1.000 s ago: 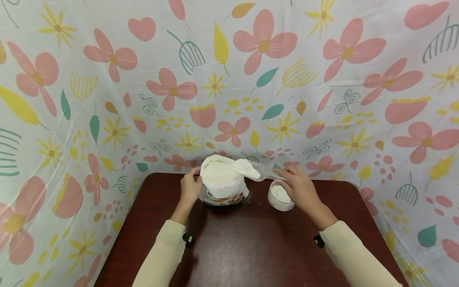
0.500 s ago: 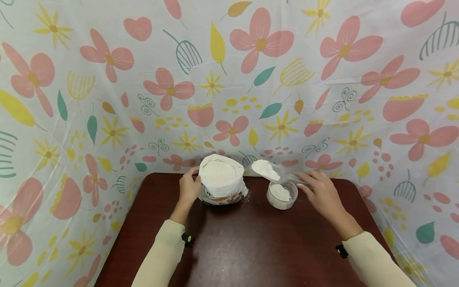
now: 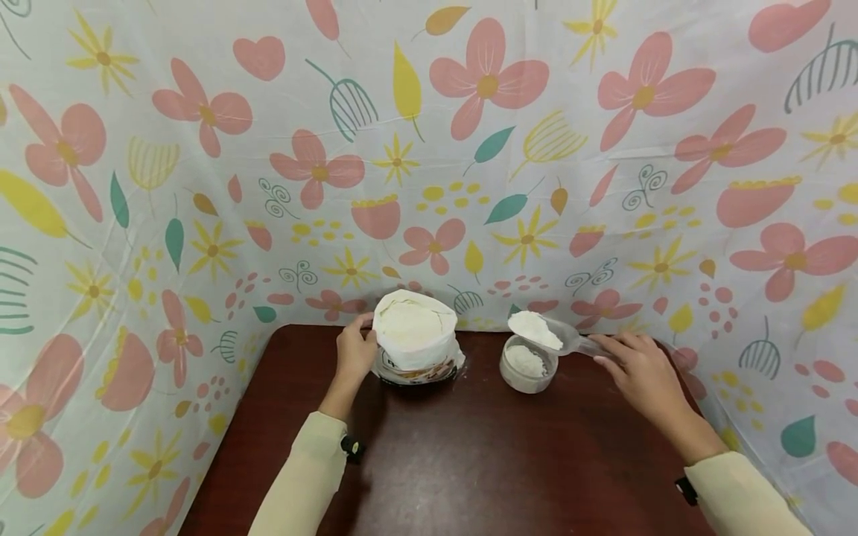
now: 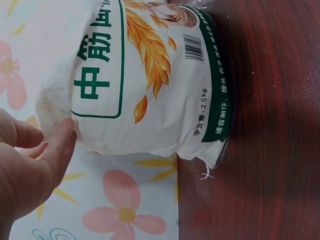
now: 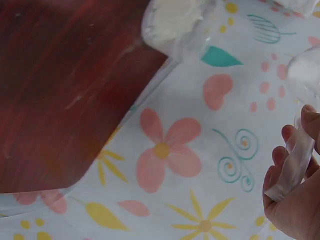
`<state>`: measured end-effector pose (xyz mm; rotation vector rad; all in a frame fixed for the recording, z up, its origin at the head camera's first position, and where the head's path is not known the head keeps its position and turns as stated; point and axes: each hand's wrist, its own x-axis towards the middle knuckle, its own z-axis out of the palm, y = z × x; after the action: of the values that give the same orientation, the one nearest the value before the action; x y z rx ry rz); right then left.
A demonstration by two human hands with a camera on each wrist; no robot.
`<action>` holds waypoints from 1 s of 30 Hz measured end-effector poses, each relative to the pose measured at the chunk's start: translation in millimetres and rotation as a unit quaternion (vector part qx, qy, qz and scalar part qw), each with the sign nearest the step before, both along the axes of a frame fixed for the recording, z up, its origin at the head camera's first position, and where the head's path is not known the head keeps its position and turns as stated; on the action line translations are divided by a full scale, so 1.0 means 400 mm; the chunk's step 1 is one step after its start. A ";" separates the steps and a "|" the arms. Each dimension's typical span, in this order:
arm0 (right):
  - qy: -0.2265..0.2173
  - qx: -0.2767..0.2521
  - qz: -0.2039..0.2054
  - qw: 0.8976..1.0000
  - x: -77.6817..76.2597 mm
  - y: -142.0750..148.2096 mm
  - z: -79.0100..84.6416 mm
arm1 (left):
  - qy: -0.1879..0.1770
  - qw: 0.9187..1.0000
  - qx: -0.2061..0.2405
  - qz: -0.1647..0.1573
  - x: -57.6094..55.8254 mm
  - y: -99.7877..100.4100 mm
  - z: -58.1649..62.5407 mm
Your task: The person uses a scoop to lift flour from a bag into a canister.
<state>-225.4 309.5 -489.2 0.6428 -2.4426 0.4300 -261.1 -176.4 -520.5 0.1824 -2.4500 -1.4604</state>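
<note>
A white flour bag, its mouth folded down and flour showing inside, stands upright near the table's back. My left hand holds its left side; in the left wrist view the fingers are at the folded rim, beside green lettering and wheat pictures. My right hand grips the handle of a clear scoop heaped with white flour. The scoop is roughly level, its front end over the back rim of a small clear bowl with flour in it. In the right wrist view, fingers wrap the handle.
The dark reddish wooden table has rounded back corners. Close behind it hangs a flower-printed cloth, which also runs along both sides. A little spilled flour lies beside the bag.
My right hand has carried the loaded scoop rightward, away from the bag's mouth to above the bowl's back rim. The left hand, the bag and the bowl have stayed in place.
</note>
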 end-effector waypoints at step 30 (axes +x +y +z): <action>-0.023 0.142 -0.002 0.990 -0.062 0.072 -0.044 | 0.000 1.000 -0.004 -0.002 -0.002 -0.001 -0.002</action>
<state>-250.1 338.4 -506.8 0.7524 -2.5730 0.0944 -262.1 -177.0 -521.2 0.1752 -2.4565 -1.4518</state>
